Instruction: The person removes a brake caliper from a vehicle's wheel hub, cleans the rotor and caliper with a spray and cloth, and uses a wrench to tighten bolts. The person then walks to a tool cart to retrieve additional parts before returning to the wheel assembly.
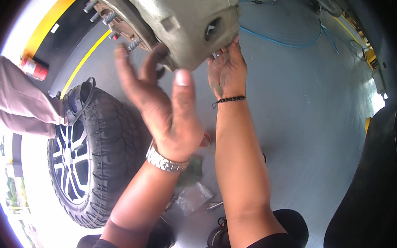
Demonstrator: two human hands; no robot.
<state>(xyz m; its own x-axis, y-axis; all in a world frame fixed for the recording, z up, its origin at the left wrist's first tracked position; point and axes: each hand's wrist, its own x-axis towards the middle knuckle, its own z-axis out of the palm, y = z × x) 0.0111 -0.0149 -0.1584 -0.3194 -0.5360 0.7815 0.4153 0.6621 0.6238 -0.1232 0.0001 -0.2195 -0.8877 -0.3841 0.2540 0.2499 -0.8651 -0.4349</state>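
Observation:
A large grey brake caliper (187,32) fills the top middle, mounted over a brake disc. Left of it, a rusty wheel hub carries several threaded wheel studs (109,17). My left hand (166,109), with a silver watch on its wrist, is held just below the hub and caliper, fingers spread and slightly blurred, with nothing in it. At the caliper's lower right corner, my right hand (228,74) reaches up with bent, smudged fingers around the edge. The caliper partly hides those fingertips.
An off-road wheel (110,164) stands upright at the left, against a person's trouser leg (24,101). On the floor below my hands lies a clear plastic bag (193,199). A blue hose (290,45) runs across the far right floor. Dark bodywork (366,184) edges the right.

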